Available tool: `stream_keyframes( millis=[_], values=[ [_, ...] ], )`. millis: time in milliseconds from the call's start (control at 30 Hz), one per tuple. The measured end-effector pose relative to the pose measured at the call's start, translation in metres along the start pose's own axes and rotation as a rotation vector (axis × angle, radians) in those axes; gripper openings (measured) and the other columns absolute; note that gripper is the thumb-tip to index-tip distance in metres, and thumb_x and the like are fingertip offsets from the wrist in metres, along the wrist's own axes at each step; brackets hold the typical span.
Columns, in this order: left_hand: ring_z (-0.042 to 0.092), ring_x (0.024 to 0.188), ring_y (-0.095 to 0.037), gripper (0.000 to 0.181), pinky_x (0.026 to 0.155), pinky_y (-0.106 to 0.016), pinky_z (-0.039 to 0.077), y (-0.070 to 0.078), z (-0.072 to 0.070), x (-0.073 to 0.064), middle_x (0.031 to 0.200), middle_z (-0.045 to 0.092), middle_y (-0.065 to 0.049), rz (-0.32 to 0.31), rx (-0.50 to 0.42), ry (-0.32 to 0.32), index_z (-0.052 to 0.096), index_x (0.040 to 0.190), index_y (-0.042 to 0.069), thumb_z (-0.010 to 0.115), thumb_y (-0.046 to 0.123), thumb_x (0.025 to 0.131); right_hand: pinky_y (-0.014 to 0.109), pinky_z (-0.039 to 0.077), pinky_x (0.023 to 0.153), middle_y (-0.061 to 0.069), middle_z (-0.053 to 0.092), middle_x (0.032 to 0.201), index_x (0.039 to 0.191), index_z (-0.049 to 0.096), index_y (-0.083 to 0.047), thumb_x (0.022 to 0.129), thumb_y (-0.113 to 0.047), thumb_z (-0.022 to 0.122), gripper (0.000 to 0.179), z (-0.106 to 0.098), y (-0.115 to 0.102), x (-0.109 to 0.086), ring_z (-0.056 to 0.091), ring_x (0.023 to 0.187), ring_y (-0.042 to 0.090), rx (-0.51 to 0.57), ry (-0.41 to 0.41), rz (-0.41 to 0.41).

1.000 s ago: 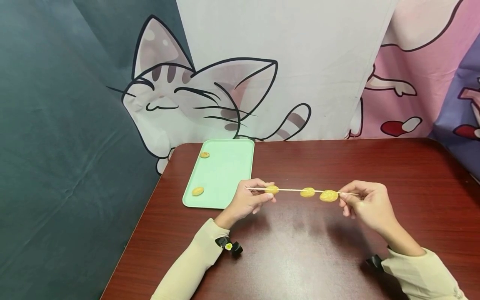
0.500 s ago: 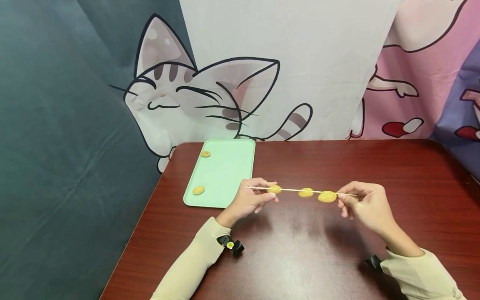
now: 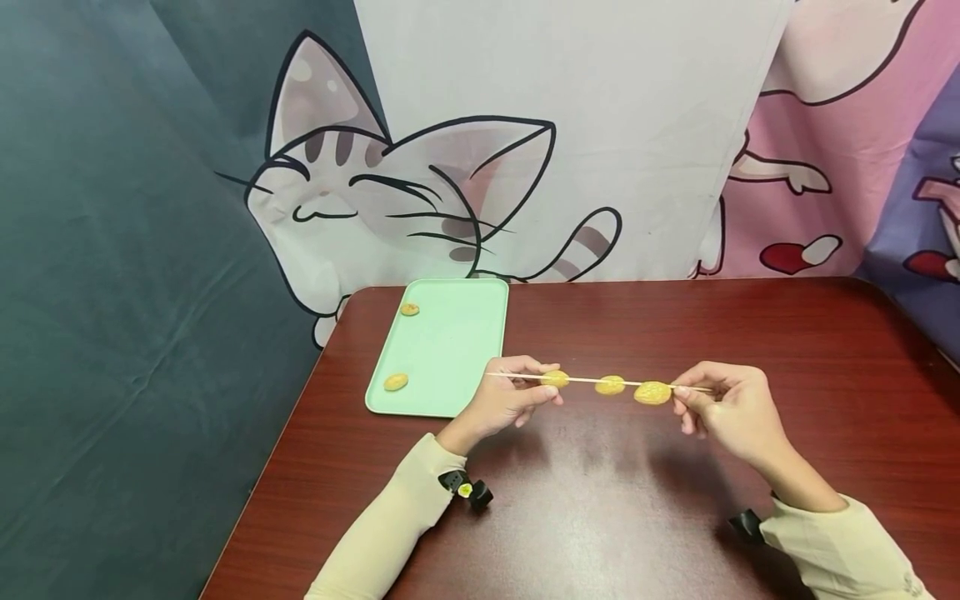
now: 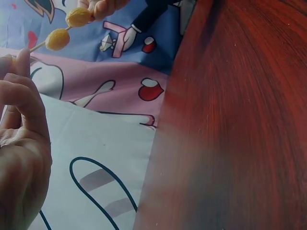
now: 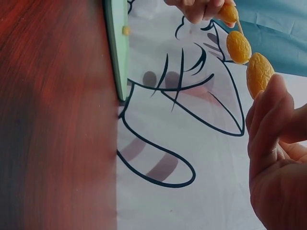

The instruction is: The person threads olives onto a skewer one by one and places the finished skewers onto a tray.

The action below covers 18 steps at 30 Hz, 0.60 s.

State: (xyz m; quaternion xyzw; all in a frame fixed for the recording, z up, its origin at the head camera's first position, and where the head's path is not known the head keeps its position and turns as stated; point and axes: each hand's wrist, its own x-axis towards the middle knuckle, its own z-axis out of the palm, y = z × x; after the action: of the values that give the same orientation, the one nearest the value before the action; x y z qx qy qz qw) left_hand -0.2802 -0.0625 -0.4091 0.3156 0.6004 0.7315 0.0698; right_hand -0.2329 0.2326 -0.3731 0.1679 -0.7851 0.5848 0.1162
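In the head view, a thin wooden skewer runs nearly level above the table, with three wrinkled yellow oval fruits, like candied dates, threaded on it. My left hand pinches the leftmost fruit between thumb and fingers; the skewer's bare tip sticks out past it. Apart from that one hang the middle fruit and the right fruit, close together. My right hand pinches the skewer's right end beside the right fruit. The right wrist view shows this right fruit just past the fingertips.
A pale green tray lies at the table's back left. On it are two more yellow fruits, one near the back and one near the front. Behind the dark red wooden table hangs a cartoon-printed cloth.
My left hand has moved slightly right, sliding the leftmost fruit along the skewer toward the other two. The skewer and my right hand have shifted a little left.
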Motion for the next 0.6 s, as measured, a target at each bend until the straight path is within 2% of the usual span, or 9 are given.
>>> stream_keyframes(
  millis=[67,133,433,600],
  values=[
    [0.042,0.036,-0.005,0.029,0.033,-0.019,0.032,0.0,0.001,0.0,0.08,0.062,-0.042,0.001,0.009,-0.005,0.055,0.107,-0.022,0.068,-0.006,0.088,0.026,0.045,0.033,0.007,0.061,0.057,0.081,0.066,0.008,0.085,0.022,0.058,0.016,0.0,0.0,0.0,0.055,0.039,0.012,-0.001,-0.002,0.004],
    [0.042,0.036,-0.005,0.026,0.033,-0.019,0.032,-0.001,0.002,0.001,0.081,0.058,-0.047,0.001,0.016,-0.01,0.055,0.108,-0.022,0.066,-0.01,0.087,0.026,0.045,0.033,0.008,0.06,0.057,0.081,0.066,0.008,0.085,0.022,0.058,0.016,0.0,-0.001,0.0,0.055,0.039,0.012,-0.003,-0.002,0.003],
    [0.046,0.037,-0.006,0.025,0.033,-0.021,0.034,-0.002,0.007,0.005,0.082,0.059,-0.047,-0.017,0.023,-0.008,0.056,0.109,-0.022,0.062,-0.019,0.085,0.024,0.043,0.032,0.011,0.06,0.056,0.081,0.066,0.008,0.085,0.022,0.058,0.017,-0.001,0.0,-0.001,0.055,0.039,0.012,0.029,0.003,-0.01],
    [0.046,0.037,-0.006,0.025,0.032,-0.021,0.034,-0.003,0.011,0.006,0.082,0.058,-0.047,-0.031,0.032,-0.001,0.056,0.108,-0.022,0.061,-0.02,0.084,0.024,0.043,0.032,0.007,0.06,0.056,0.08,0.066,0.009,0.085,0.023,0.058,0.017,-0.001,-0.001,-0.002,0.055,0.038,0.012,0.04,0.003,-0.012]
  ],
)
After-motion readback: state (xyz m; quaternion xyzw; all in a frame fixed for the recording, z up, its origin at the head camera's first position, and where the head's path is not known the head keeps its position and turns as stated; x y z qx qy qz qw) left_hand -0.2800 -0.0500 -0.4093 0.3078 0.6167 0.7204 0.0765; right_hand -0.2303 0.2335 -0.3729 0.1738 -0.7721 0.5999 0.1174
